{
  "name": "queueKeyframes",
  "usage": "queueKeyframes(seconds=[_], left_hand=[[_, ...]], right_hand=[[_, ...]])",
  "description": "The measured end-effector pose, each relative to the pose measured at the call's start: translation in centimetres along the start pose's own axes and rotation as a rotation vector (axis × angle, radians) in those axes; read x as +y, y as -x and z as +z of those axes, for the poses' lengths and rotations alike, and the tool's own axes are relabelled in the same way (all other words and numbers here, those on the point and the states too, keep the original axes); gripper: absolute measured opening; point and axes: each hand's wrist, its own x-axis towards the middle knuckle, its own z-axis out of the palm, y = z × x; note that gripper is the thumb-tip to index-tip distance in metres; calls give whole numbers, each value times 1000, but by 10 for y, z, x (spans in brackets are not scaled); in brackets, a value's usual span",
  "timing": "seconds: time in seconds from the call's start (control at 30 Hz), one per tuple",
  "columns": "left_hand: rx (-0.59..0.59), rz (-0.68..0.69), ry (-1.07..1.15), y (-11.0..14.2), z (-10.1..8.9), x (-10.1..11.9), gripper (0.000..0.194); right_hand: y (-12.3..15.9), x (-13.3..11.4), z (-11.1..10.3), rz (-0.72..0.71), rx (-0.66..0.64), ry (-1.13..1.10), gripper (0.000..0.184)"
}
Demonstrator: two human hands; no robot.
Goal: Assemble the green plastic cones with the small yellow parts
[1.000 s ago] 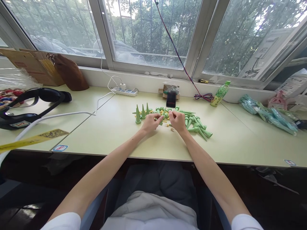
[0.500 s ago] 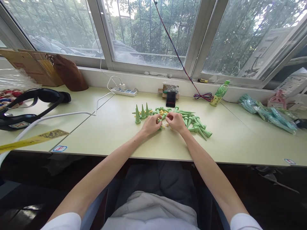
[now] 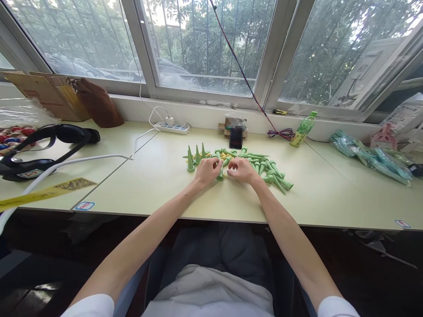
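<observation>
My left hand [image 3: 207, 171] is closed around a green plastic spike [image 3: 220, 177], with the wide end showing below my fingertips, toward me. Close by on the right, my right hand [image 3: 242, 170] has its thumb and forefinger bent into a pinch near small yellow bits on the table; what is between those fingertips is too small to make out. Left of my hands, several green cones [image 3: 190, 161] stand upright, points up. Beyond the hands lies a heap of small yellow pieces [image 3: 225, 155]. More loose green spikes [image 3: 271, 171] are piled against the right side of my right hand.
A phone [image 3: 235, 137] leans on a small box at the back. Along the window side are a power strip [image 3: 172, 127], a wire bundle [image 3: 280, 133] and a green drink bottle [image 3: 303, 129]. A black headset [image 3: 49, 149] and white cable lie left; plastic-wrapped packs [image 3: 370, 156] lie right.
The spike's wide end now shows more plainly under my left hand. My right hand has dropped slightly, with its fingertips lower and closer to the spike. The view has shifted a little.
</observation>
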Motion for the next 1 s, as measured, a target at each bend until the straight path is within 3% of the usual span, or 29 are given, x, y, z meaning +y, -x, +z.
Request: queueKeyframes(seconds=[0.3, 0.6, 1.0], left_hand=[[13, 30, 25, -1, 1, 0, 45], [-10, 48, 45, 1, 0, -1, 44], [4, 55, 84, -1, -1, -5, 28]], right_hand=[[1, 0, -1, 20, -60, 74, 4], [0, 4, 6, 27, -70, 68, 12], [-7, -1, 14, -19, 149, -209, 11]])
